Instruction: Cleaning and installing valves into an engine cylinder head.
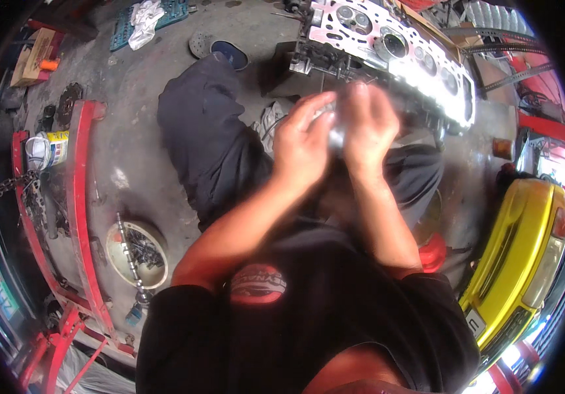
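Observation:
My left hand [301, 141] is raised in front of me with its fingers curled around a small silvery thing [336, 134], too blurred to name. My right hand [371, 128] is close beside it on the right, palm turned inward. Motion smears its fingers, so their grip is unclear. Just beyond both hands lies an engine cylinder head [387, 44], its pale flat face turned up and its round combustion chambers showing. Neither hand visibly touches it. A crumpled grey rag [269, 123] is near my left wrist.
At left stand a red steel frame [81, 197] and a tub [115, 266] of small dark parts with a camshaft [127, 246] across it. A white cloth [146, 23] lies on a blue tool tray [121, 33]. A yellow car bumper [509, 240] is at right.

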The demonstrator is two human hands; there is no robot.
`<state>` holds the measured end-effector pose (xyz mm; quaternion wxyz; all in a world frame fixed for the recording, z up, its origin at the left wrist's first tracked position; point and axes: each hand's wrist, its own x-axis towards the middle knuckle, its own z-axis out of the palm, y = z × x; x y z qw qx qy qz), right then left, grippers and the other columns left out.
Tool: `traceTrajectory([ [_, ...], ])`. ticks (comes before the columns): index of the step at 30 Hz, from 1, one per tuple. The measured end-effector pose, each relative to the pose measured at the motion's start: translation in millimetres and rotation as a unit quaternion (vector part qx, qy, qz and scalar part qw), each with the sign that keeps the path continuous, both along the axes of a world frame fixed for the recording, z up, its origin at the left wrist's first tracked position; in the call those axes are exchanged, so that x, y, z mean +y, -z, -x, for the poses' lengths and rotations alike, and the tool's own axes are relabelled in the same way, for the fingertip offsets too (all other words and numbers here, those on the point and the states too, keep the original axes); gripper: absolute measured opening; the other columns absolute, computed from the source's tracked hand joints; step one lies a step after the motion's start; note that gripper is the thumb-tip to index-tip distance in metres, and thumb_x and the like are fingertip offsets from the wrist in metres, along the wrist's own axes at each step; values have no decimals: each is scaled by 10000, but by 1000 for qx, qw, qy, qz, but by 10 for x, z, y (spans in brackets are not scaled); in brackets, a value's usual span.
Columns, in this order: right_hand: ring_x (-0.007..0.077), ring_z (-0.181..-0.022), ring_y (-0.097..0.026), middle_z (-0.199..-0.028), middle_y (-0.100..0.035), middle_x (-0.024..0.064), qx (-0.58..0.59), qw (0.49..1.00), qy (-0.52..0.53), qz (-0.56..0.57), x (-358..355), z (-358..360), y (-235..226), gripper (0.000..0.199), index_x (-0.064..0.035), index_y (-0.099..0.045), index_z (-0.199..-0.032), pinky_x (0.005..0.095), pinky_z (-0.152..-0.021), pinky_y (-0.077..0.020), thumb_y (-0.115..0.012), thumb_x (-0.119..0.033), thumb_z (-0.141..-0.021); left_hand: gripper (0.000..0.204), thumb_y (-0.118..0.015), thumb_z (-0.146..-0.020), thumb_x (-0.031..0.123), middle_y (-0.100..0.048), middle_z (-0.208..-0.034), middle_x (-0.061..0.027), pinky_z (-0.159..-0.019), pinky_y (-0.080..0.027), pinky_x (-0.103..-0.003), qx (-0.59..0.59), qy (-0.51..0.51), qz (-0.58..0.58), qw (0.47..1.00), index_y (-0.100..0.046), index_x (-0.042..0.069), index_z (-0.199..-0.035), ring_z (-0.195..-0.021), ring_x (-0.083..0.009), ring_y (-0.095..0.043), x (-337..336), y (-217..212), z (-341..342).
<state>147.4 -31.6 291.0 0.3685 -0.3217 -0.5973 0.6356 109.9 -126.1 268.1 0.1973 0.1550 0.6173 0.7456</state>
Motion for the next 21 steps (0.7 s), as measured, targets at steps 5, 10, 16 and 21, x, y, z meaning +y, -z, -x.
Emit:
traceTrajectory([
  [5,66,-683,-506,-761,-604,-22,-27,998,-40,-40,-44,-55,-22,210,-20,-671,-897,232,-621,-431,-665,-199,-1007,157,-630,-964,15,-738,-1003,-94,-813,-540,-277,15,-43,1,999,-701,-23,-1099,-916,-131,-675,24,75,79],
  [10,99,-750,-557,-834,-638,40,-57,980,-106,-158,-121,-110,-140,197,21,-670,-894,268,-674,-468,-660,-149,-994,94,-637,-949,21,-727,-833,-84,-683,-533,-270,-58,82,61,993,-720,-24,-953,-752,-98,-662,59,339,452],
  [16,85,-796,-576,-910,-664,21,54,985,-161,-17,-108,-117,-238,191,-2,-686,-961,243,-734,-474,-646,-181,-1014,106,-620,-952,67,-677,-836,-101,-554,-544,-362,-203,110,74,970,-660,-15,-1007,-748,-179,-668,-53,768,398],
  [21,76,-783,-561,-973,-672,13,40,987,-155,31,-24,-47,-78,213,-26,-668,-950,238,-762,-459,-648,-227,-1018,235,-576,-907,0,-657,-1080,-165,-782,-560,-407,-388,21,-78,918,-584,-32,-1139,-993,-240,-639,-232,662,503],
])
